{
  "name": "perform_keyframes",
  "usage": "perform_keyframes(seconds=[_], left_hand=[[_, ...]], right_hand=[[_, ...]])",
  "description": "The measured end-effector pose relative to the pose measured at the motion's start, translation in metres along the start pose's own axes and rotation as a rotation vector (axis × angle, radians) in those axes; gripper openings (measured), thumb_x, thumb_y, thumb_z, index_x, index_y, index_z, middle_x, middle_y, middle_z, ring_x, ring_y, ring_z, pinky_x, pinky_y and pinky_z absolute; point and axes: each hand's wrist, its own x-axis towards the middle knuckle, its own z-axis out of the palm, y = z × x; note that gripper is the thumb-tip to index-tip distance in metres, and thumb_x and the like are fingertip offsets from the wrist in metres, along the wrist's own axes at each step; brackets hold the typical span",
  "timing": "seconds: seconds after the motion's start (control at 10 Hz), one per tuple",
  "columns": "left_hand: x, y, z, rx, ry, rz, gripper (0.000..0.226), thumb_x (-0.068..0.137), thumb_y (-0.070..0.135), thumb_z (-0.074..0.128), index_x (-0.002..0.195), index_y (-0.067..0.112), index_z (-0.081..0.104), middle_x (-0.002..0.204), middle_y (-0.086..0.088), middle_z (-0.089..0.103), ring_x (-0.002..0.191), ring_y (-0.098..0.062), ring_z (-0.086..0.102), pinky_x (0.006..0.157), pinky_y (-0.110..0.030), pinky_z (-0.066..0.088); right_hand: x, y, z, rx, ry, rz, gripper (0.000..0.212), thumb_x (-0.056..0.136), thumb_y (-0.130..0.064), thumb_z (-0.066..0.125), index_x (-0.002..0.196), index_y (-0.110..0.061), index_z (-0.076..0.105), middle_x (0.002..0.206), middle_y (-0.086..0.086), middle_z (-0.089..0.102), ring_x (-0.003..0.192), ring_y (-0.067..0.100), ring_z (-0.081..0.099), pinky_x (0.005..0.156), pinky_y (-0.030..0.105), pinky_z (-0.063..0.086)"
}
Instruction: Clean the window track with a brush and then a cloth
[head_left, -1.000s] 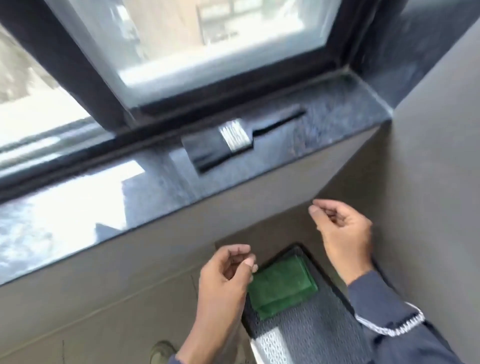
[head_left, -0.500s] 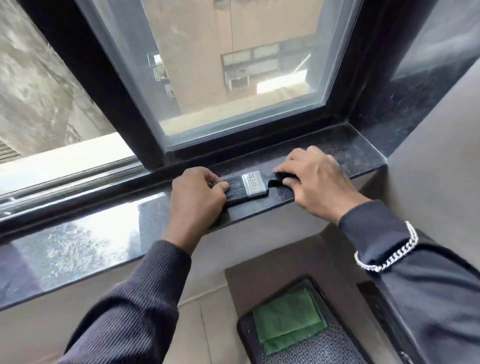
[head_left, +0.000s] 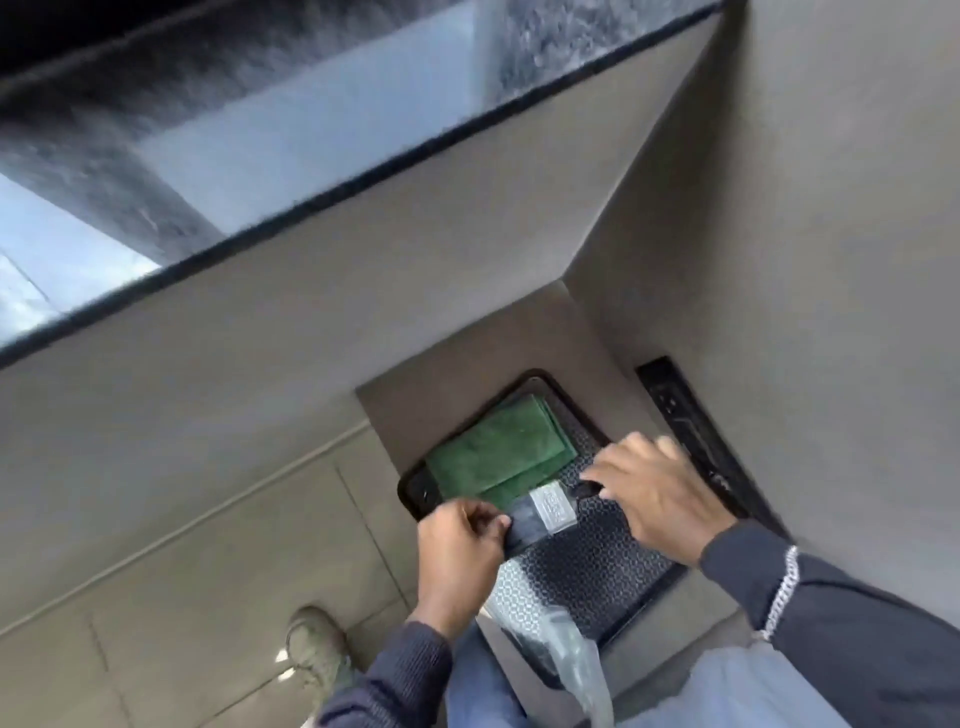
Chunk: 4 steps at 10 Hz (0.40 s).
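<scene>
Head view: both hands hold the brush (head_left: 540, 514) over the tray (head_left: 613, 566), left hand (head_left: 460, 558) pinching bristles, right hand (head_left: 657, 499) gripping handle; cloth (head_left: 498, 457) at 11 o'clock, probably next.

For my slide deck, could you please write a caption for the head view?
Both hands, left and right, hold a brush above a black tray with a green cloth.

No legible text anywhere. Brush (head_left: 540, 512) metal ferrule has embossed marks, too blurred to read; no other labels/nos./signs.
</scene>
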Motion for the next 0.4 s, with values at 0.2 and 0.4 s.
perform_keyframes(seconds=[0.2,0.4], left_hand=[[0.043,-0.073,0.061,0.114,-0.159,-0.112,0.021,0.081,0.001,0.058,0.086,0.013,0.075,0.08,-0.002,0.074,0.071,-0.018,0.067,0.063,-0.021,0.051],[0.024,-0.051,0.019,-0.125,-0.149,-0.088,0.03,0.09,0.002,0.058,0.118,0.009,0.062,0.087,0.009,0.065,0.072,0.003,0.061,0.065,-0.001,0.044]], right_hand=[[0.004,0.003,0.109,-0.068,-0.204,0.097,0.051,0.06,-0.002,0.075,0.107,-0.02,0.07,0.102,-0.003,0.067,0.095,0.021,0.06,0.079,0.04,0.047],[0.017,-0.014,0.099,-0.006,-0.096,0.158,0.052,0.061,0.004,0.074,0.109,-0.015,0.073,0.101,0.0,0.073,0.09,0.024,0.065,0.075,0.039,0.052]])
